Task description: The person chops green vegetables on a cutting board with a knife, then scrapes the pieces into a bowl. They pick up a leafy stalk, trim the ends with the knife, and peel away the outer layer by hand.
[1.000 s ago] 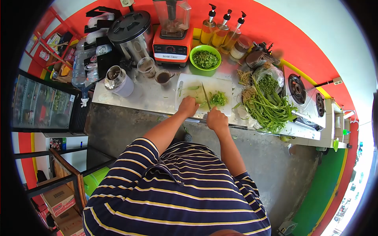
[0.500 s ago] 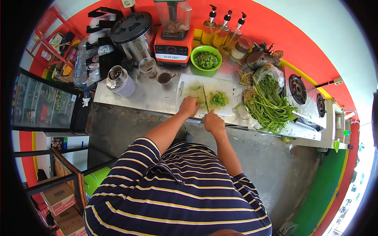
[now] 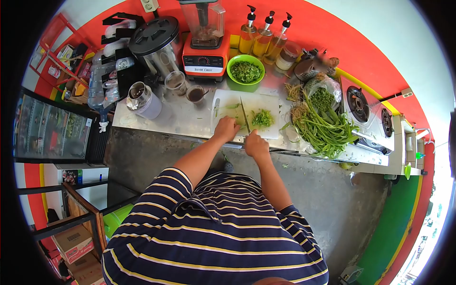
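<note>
On the white cutting board (image 3: 271,101), my right hand (image 3: 257,144) grips a kitchen knife (image 3: 245,114), its blade pointing away from me. My left hand (image 3: 227,127) is curled at the board's near edge, left of the blade, closed around green stalks that barely show by the fingertips. A small heap of chopped greens (image 3: 262,118) lies right of the knife. Loose green pieces (image 3: 232,106) are scattered on the board's left part. Behind the board stands a lime-green bowl (image 3: 245,87) filled with chopped greens.
A bunch of leafy stalks (image 3: 325,128) and a bag of greens (image 3: 323,99) lie to the right, before the gas stove (image 3: 356,102). Behind are a red blender (image 3: 204,61) and pump bottles (image 3: 262,40). Two cups (image 3: 195,94) and a steel-topped container (image 3: 144,101) stand left.
The knife's tip has swung slightly left, and the blade is more tilted. Both hands stay almost in place, and the whole view has shifted a little.
</note>
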`<state>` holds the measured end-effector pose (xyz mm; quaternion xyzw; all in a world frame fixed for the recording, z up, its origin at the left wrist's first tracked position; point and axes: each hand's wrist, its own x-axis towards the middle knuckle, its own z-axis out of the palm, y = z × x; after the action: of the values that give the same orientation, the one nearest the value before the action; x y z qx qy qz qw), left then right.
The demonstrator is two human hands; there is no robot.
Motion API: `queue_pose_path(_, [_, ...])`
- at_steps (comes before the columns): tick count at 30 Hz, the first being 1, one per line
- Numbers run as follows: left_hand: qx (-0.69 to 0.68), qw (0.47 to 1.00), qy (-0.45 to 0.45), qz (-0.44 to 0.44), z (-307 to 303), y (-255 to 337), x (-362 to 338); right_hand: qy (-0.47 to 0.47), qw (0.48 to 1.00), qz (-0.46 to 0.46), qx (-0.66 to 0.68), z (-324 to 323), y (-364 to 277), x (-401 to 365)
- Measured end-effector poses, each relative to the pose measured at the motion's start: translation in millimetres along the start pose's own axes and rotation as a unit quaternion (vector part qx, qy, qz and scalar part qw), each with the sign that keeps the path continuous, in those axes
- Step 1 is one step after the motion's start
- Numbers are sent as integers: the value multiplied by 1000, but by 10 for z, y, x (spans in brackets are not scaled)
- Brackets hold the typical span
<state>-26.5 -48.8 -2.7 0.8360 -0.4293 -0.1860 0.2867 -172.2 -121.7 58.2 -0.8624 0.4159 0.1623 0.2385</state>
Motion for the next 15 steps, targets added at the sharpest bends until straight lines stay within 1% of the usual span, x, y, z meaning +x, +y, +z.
queue_pose_path(2, [0,1000,-1,2,29,-35,-18,2,999,-10,-36,-209,-46,-53])
queue_pose_path(3, [1,1000,-1,7,12,-36,-6,3,999,-10,-33,-188,-56,-62])
queue_pose_path(5, [4,1000,-1,9,-6,-23,-17,8,999,-11,-39,-116,-63,-119])
queue_pose_path(7, [6,1000,-1,15,7,-10,-23,16,1000,-6,-23,181,7,4])
queue_pose_path(8, [-8,999,32,22,55,-33,-34,19,1000,-4,-11,285,44,52])
queue_pose_path(9, [-23,997,64,29,85,-45,-30,21,1000,-1,-9,228,44,51])
queue_pose_path(10, [-23,997,64,31,71,-33,-19,19,1000,-10,-19,108,23,44])
queue_pose_path(12, [4,999,21,24,43,-40,-28,16,999,-19,-26,-25,-8,-36])
queue_pose_path(13, [7,999,20,26,30,-41,-29,11,1000,-20,-20,-63,-23,-72])
queue_pose_path(15, [-2,1000,22,22,27,-18,-39,11,1000,-18,-8,28,-11,-74])
